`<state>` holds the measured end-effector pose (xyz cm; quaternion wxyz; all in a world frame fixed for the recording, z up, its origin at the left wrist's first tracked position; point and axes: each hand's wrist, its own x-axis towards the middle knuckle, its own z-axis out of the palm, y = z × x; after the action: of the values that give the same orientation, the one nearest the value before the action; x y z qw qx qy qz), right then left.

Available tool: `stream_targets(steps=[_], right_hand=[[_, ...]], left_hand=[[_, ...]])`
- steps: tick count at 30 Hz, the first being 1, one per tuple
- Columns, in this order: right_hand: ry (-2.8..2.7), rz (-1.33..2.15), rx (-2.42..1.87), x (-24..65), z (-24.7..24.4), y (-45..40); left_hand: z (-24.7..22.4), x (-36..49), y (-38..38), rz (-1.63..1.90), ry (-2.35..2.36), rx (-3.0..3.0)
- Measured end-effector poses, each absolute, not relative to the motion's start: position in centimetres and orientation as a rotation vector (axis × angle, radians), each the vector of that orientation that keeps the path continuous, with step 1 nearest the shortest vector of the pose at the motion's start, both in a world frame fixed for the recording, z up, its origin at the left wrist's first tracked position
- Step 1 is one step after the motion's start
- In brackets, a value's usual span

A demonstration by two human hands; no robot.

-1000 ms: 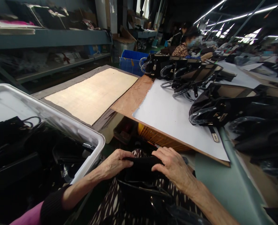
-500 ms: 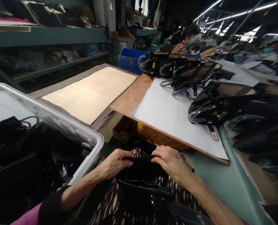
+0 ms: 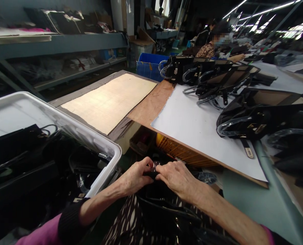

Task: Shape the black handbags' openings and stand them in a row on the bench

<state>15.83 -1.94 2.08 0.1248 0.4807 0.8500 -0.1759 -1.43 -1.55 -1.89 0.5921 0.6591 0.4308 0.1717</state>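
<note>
A black handbag (image 3: 164, 207) rests on my lap over a patterned brown and white garment. Its upper edge is pinched by my left hand (image 3: 138, 175), thumb below and fingers bent above. Close beside it, my right hand (image 3: 178, 177) grips the same edge, its thumb and fingertips pressed together. The two hands almost meet. Below them the bag's opening and some small shiny metal fittings show dimly. Much of the bag is dark, and its lower part runs out of view.
A white plastic bin (image 3: 108, 144) holding black bags stands at my left. On the right, several black handbags (image 3: 253, 119) with plastic-wrapped handles lie on a table with white paper (image 3: 192, 126). Beneath is a yellow basket (image 3: 177, 149). A person (image 3: 207, 49) sits beyond.
My hands have drawn closer together along the bag's edge, the left one moving right. The view has shifted slightly left, so the surroundings sit further right.
</note>
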Motion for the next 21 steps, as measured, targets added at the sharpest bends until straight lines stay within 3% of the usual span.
stream_targets(steps=[6,21], right_hand=[[2.609,-0.467,1.154,15.2,1.2,-1.6],[2.648,-0.380,1.035,13.3,2.6,-3.7]], left_hand=[[-1.8,-1.4,-1.7,0.416,0.978,1.565],[-1.9,-1.9,-2.2,0.355,0.879,1.402]])
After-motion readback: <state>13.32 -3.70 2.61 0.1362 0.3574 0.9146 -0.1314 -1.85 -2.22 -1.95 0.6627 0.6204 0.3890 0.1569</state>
